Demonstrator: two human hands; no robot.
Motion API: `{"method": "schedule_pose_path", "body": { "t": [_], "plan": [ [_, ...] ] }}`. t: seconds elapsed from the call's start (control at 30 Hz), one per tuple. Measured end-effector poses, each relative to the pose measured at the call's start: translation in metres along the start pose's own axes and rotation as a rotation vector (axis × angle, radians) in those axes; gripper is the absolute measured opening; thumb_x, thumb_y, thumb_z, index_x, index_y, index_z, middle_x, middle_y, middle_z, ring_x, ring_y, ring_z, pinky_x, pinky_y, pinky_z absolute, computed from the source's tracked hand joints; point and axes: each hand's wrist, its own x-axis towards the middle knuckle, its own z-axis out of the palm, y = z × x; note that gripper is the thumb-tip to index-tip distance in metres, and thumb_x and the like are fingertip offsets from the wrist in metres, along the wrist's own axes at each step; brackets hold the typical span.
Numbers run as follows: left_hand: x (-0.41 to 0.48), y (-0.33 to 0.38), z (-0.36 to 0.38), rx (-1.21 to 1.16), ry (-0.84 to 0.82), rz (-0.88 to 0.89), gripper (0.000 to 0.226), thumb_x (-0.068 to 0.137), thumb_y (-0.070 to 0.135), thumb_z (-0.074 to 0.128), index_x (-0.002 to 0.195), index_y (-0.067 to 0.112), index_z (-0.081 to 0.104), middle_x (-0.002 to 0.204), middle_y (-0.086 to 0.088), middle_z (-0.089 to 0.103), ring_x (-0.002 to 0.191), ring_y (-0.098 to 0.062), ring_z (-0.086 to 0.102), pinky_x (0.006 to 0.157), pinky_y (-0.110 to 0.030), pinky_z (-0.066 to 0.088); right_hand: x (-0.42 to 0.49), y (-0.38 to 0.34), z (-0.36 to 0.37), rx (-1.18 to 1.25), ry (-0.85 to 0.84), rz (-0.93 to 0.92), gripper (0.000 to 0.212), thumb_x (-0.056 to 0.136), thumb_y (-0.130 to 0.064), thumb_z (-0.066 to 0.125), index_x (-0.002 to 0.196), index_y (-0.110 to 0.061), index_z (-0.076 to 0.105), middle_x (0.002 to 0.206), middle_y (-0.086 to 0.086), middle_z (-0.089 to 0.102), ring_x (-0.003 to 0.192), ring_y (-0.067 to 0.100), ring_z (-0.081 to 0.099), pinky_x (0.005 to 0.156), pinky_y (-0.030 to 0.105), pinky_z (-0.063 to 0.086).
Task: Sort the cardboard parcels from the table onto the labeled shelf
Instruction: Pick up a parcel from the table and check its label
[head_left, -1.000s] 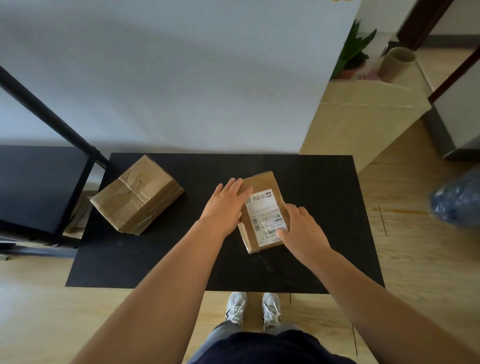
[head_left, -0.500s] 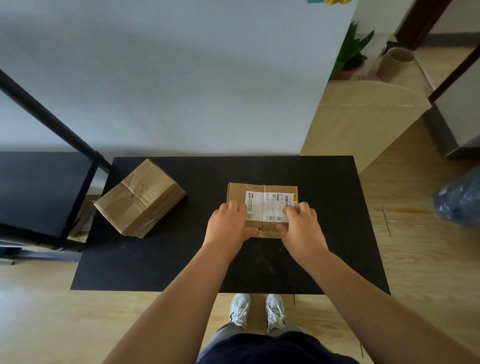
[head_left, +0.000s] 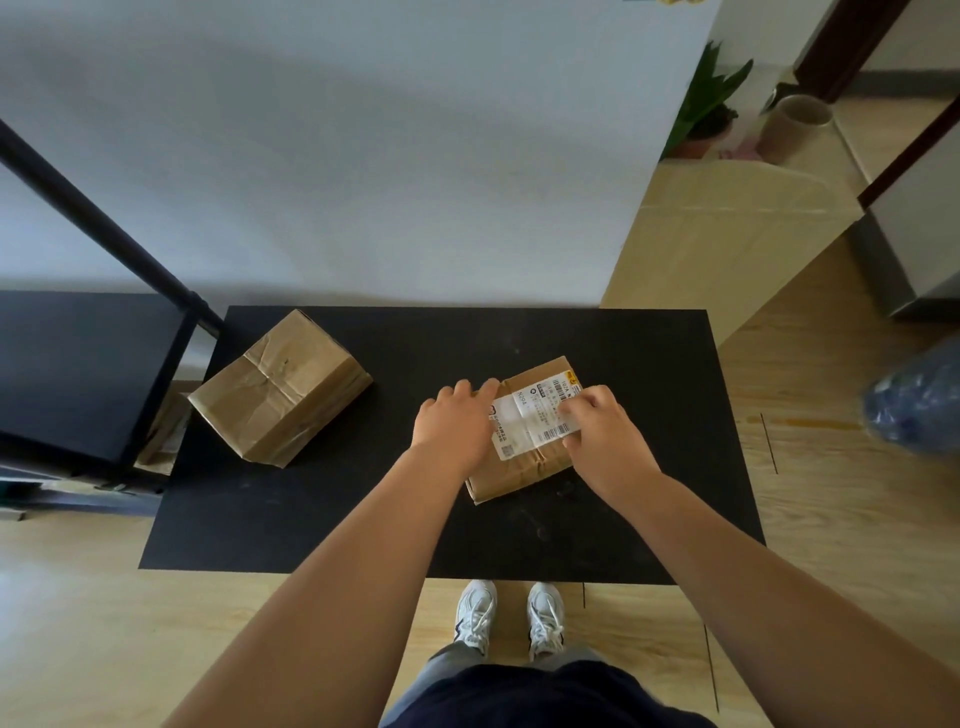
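A small cardboard parcel with a white shipping label lies on the black table, right of centre, turned at a slant. My left hand grips its left end and my right hand grips its right end, fingers over the label. A larger crumpled cardboard parcel rests at the table's far left corner, apart from both hands. The black shelf stands to the left of the table.
A white wall runs right behind the table. A black shelf post slants up at the left. On the wooden floor at the right are a big flat cardboard box, a potted plant and a blue bag.
Both hands have kept turning the small parcel on the table; its label now slants up to the right, and the parcel sits a little further right than before.
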Motion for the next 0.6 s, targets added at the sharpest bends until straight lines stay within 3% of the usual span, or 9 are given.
{"method": "schedule_pose_path", "body": {
  "t": [0.23,0.37,0.47,0.6],
  "plan": [
    [-0.011,0.005,0.009,-0.071,0.031,-0.306,0.056,0.101,0.039,0.049,0.15,0.015,0.036,0.146,-0.009,0.046,0.133,-0.028,0.047,0.107,-0.041,0.042,-0.014,-0.005,0.006,0.11,0.156,0.14,0.055,0.093,-0.019,0.063,0.144,-0.018,0.043,0.143,0.006,0.043,0.13,0.018,0.046,0.1,0.03,0.045],
    [-0.015,0.007,0.01,-0.239,-0.053,-0.43,0.061,0.099,0.045,0.052,0.149,0.016,0.036,0.144,-0.01,0.048,0.129,-0.029,0.051,0.094,-0.04,0.049,-0.02,-0.009,0.013,0.222,-0.012,0.266,0.059,0.095,-0.029,0.062,0.147,-0.017,0.038,0.141,0.007,0.05,0.121,0.017,0.056,0.087,0.025,0.046],
    [-0.019,0.011,0.017,-0.42,-0.161,-0.47,0.064,0.098,0.049,0.05,0.15,0.016,0.033,0.142,-0.011,0.048,0.121,-0.028,0.056,0.081,-0.036,0.05,-0.02,-0.015,0.023,0.28,-0.135,0.25,0.056,0.094,-0.038,0.06,0.144,-0.019,0.042,0.135,0.003,0.056,0.109,0.014,0.06,0.08,0.024,0.048],
    [-0.027,0.013,0.032,-0.61,-0.158,-0.474,0.064,0.097,0.052,0.05,0.148,0.016,0.034,0.14,-0.011,0.048,0.115,-0.027,0.06,0.085,-0.038,0.057,-0.018,-0.012,0.022,0.234,-0.113,0.231,0.061,0.095,-0.032,0.061,0.149,-0.018,0.038,0.139,0.005,0.054,0.119,0.019,0.059,0.085,0.029,0.052]
  ]
}}
